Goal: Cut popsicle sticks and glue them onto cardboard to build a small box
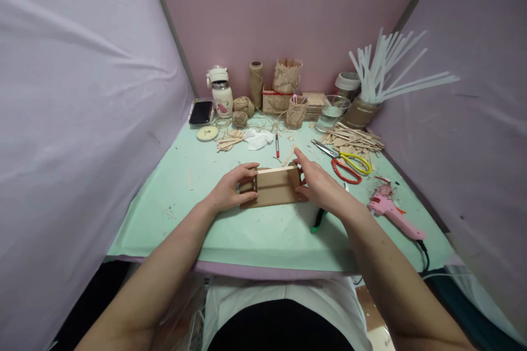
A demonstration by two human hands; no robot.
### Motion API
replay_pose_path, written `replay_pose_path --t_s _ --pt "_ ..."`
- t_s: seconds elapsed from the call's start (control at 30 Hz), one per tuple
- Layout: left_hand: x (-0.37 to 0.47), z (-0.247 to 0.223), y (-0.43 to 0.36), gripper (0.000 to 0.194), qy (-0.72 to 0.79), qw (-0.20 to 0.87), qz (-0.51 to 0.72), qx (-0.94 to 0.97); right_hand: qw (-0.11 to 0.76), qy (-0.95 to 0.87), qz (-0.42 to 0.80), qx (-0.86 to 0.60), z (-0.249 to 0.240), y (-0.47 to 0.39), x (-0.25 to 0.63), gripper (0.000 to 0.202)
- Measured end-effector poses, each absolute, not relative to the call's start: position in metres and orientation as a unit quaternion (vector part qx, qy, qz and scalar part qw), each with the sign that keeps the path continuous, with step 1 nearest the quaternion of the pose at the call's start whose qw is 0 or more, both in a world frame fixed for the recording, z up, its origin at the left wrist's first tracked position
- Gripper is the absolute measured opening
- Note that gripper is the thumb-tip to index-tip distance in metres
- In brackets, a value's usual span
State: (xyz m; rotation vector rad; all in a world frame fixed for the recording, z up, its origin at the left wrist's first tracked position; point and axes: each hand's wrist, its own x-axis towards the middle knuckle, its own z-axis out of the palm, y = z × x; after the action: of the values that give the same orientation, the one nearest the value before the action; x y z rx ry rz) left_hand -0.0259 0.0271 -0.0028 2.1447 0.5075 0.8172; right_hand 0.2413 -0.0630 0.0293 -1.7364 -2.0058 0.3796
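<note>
A brown cardboard piece [275, 194] lies on the green tablecloth in front of me, with upright parts forming a small box-like shape and a pale strip along its far top edge. My left hand [234, 187] grips the left upright between thumb and fingers. At the right upright, my right hand [315, 178] holds the cardboard with its thumb low and fingers behind. Under my right forearm, a black and green tool [319, 220] is partly hidden.
Scissors [341, 156] and a pink glue gun [397, 216] lie to the right. Wooden sticks [354, 140], a water bowl [332, 112], twine balls [244, 107], a bottle [223, 98] and a phone [201, 113] stand or lie behind. A red pen [277, 146] lies beyond the cardboard.
</note>
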Motion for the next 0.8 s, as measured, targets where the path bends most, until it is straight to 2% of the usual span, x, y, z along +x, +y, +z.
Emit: replay_pose_path --t_s 0.37,0.8 --pt "-0.0253 -0.0009 0.0277 0.042 0.198 0.375 0.323 0.846 0.203 -0.732 0.146 -0.634 0.0312 -0.0616 0.2384 0.103" --pt "-0.0254 0.0017 0.0269 0.041 0.197 0.374 0.320 0.848 0.234 -0.730 0.171 -0.619 0.0276 -0.0629 0.2415 0.102"
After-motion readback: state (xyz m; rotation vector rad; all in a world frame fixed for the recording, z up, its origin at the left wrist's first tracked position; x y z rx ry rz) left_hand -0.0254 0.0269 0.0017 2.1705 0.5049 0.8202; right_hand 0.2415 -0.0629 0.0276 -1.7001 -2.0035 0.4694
